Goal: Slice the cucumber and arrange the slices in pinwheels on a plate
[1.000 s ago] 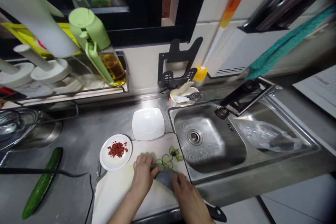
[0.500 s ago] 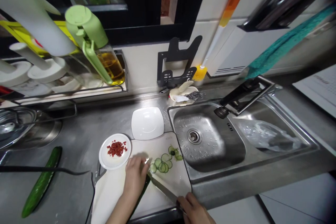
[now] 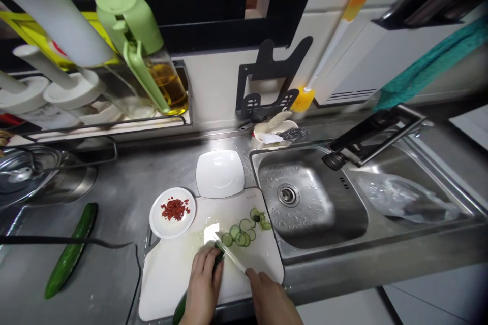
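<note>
My left hand [image 3: 205, 277] is closed over a green cucumber [image 3: 180, 311] that lies across the white cutting board [image 3: 160, 282]. Part of the cucumber is hidden beneath the fingers and wrist. In my right hand [image 3: 269, 297] is a knife [image 3: 233, 258], its blade pointing up and left beside the cucumber's cut end. Thin cucumber slices [image 3: 240, 238] lie overlapping in a line on the board to the right of the blade. More slices and curled pieces sit at the board's right edge.
A round plate of small red berries [image 3: 175, 209] and a square white plate [image 3: 220, 173] border the board. Another cucumber [image 3: 72, 254] rests at left. The steel sink [image 3: 308, 203] with its tap [image 3: 366, 137] is at right; an oil bottle [image 3: 168, 86] stands on the rack.
My left hand has moved back toward me along the cucumber, away from the board's middle. The knife has shifted slightly up and left. The whole view has shifted a little.
</note>
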The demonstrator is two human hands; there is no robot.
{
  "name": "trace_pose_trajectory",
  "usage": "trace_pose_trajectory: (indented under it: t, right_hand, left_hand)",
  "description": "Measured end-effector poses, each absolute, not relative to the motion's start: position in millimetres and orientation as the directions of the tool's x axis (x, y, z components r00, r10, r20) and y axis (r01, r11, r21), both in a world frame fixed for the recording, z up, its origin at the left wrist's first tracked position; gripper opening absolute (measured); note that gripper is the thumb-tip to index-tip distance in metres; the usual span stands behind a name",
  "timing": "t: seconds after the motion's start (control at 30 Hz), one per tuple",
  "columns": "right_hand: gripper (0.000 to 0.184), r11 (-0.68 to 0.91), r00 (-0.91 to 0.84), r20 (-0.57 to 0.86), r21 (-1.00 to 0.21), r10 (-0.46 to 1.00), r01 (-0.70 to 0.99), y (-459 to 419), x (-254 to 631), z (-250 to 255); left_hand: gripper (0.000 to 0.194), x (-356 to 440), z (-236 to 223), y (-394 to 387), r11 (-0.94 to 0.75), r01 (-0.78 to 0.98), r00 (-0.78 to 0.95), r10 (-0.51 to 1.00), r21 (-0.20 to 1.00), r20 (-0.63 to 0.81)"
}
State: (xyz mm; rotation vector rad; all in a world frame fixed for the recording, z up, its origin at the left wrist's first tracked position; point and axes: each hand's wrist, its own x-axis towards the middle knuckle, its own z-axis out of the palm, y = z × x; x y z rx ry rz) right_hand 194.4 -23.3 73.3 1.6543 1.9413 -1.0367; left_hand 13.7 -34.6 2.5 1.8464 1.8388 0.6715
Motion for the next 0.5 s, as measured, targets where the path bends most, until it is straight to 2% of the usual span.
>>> trace_pose_trajectory:
  t: [0.2,0.37,0.5]
  right_hand:
    - [0.052,0.009,-0.207,-0.731,-0.266,0.650,0.964,-22.0,191.8,71.9]
    - [0.056,-0.004,-0.220,-0.785,-0.272,0.579,0.962,-17.6,189.0,77.5]
    - [0.060,0.024,-0.230,-0.768,-0.269,0.597,0.963,-19.5,187.2,80.4]
  left_hand:
    - [0.027,1.7,3.5,-32.4,-0.014,0.725,0.041,0.999,0.689,-0.023]
    - [0.025,3.3,3.6,-34.0,-0.054,0.783,0.037,0.998,0.620,0.040]
    - [0.026,3.4,4.3,-34.8,-0.151,0.799,0.114,0.988,0.582,0.100]
